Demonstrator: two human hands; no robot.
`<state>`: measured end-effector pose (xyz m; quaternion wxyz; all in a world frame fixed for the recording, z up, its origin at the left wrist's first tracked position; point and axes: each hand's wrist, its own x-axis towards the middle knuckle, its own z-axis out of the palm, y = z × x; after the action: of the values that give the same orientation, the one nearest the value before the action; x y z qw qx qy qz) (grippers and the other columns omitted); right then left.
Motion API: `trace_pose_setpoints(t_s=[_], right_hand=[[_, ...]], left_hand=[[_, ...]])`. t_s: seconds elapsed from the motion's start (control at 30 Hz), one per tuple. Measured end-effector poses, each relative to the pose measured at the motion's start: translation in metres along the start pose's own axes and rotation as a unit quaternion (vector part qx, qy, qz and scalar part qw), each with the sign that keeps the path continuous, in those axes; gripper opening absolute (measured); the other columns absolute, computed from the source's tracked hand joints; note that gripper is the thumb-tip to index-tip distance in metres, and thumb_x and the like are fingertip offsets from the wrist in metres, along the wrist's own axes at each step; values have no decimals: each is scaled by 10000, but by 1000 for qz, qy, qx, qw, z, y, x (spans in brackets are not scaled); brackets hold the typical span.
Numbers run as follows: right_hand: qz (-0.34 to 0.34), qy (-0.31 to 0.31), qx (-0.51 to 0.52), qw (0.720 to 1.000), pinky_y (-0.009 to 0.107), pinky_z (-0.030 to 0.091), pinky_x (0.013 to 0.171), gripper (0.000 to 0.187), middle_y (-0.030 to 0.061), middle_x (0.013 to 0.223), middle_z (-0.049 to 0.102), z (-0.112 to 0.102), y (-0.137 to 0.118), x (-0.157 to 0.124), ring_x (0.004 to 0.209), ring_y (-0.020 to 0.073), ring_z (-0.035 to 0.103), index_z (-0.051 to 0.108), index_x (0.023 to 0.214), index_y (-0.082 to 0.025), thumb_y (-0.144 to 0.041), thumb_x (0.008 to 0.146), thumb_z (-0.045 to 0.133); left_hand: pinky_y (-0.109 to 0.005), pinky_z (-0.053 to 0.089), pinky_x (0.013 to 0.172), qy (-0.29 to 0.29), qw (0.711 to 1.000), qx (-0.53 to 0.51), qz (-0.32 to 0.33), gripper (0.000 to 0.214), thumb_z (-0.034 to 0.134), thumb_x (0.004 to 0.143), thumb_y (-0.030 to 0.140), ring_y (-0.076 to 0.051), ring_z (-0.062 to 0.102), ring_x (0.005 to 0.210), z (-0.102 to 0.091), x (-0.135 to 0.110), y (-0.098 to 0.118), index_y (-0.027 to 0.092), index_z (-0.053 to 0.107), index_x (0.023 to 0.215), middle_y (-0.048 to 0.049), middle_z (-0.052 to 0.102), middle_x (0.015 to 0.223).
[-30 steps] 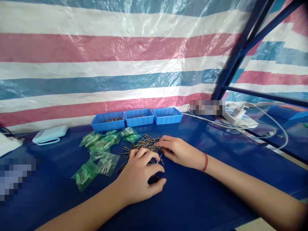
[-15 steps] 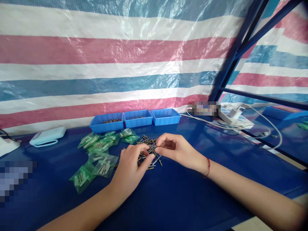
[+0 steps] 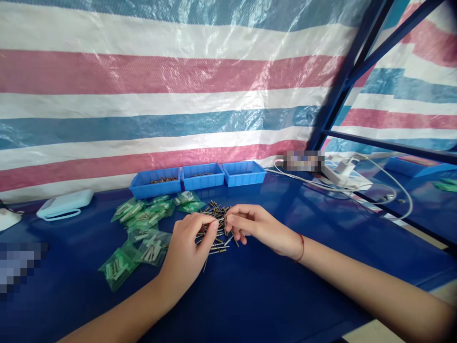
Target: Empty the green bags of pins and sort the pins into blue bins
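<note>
A loose pile of blind rivets [image 3: 218,243], with brass-coloured bodies and thin silver pins, lies on the blue table between my hands. My left hand [image 3: 191,243] is at the pile's left side, thumb and forefinger pressed together. A thin pin of one rivet [image 3: 205,265] sticks out below this hand; the rest of it is hidden. On the pile's right side, my right hand [image 3: 255,224] pinches thumb and forefinger over the rivets, its other fingers curled. Whatever lies between those fingertips is too small to make out.
Several green-edged clear bags [image 3: 119,267] of small parts lie left of the pile. Behind stand three blue bins: a left one [image 3: 155,190] with small parts, a middle one [image 3: 203,182] and a right one [image 3: 244,178]. Cables and a power strip [image 3: 344,178] sit at right, a light-blue case [image 3: 66,205] at left.
My left thumb and forefinger have closed together from a gap. A pin now shows below that hand. My right hand has turned slightly, showing more of its curled fingers. The view shifted a little.
</note>
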<state>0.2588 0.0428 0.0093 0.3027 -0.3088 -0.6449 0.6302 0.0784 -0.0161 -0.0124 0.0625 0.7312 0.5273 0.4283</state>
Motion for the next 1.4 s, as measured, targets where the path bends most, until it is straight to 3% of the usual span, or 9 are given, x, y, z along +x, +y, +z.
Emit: trace_pose_setpoints(t_s=[0.13,0.33,0.5,0.67,0.83,0.93,1.2,1.33,1.4], right_hand=[[-9,6,-22,1000,186,420,477,316,-10,643,572,2,-1,-1,521,61,512,594,728,-129,-423,844,583],[-138,77,-151,976,211,439,517,187,-3,722,581,-3,-6,-1,580,82,525,601,835,-155,-342,824,602],[-252,202,-314,893,259,475,630,112,26,820,640,-17,-20,32,711,132,583,608,876,-176,-259,834,545],[-272,198,-548,766,279,438,750,188,47,911,658,-24,-33,107,809,154,592,602,966,-176,-137,862,451],[-247,167,-589,751,330,420,770,172,128,904,663,-19,-30,156,869,226,591,630,904,-128,-94,831,478],[-252,145,-594,750,325,418,799,167,107,890,664,-14,-24,139,877,216,588,638,893,-135,-125,838,481],[-243,-14,-544,803,259,451,706,154,35,851,621,-16,-4,19,735,134,574,616,933,-163,-183,845,492],[-226,-89,-544,803,298,475,775,318,68,983,606,-17,6,6,860,180,590,613,1040,-169,-394,816,609],[-228,-110,-539,803,301,475,805,261,73,1004,601,-15,9,8,900,182,588,627,1005,-171,-379,861,566]], left_hand=[[-314,361,731,-9,1000,14,19,122,485,914,224,-160,577,795,1,0,0,223,579,835,13,638,816],[-346,374,744,-19,998,63,18,94,506,882,228,-194,585,824,5,-2,-1,227,551,965,-11,645,850],[-361,369,775,-50,993,87,67,92,504,871,216,-213,572,924,5,-4,2,234,571,932,-30,655,952],[-367,346,775,-75,989,92,85,121,497,874,192,-207,560,932,4,-4,4,241,607,887,-15,658,952],[-370,345,771,-82,990,91,70,132,491,874,184,-209,555,932,4,-4,3,238,611,869,-15,659,952],[-370,356,772,-82,991,83,61,133,482,871,175,-215,556,937,3,-4,1,240,588,915,-18,659,960],[-377,388,789,-41,997,52,46,291,394,869,85,-216,552,926,6,-5,-10,238,458,1108,-40,607,1004],[-377,392,798,-28,997,50,44,360,391,877,88,-216,554,931,8,-5,-13,252,416,1197,-43,600,1016],[-373,396,787,-27,997,53,41,358,394,878,95,-219,558,928,8,-5,-13,254,425,1198,-44,604,1009]])
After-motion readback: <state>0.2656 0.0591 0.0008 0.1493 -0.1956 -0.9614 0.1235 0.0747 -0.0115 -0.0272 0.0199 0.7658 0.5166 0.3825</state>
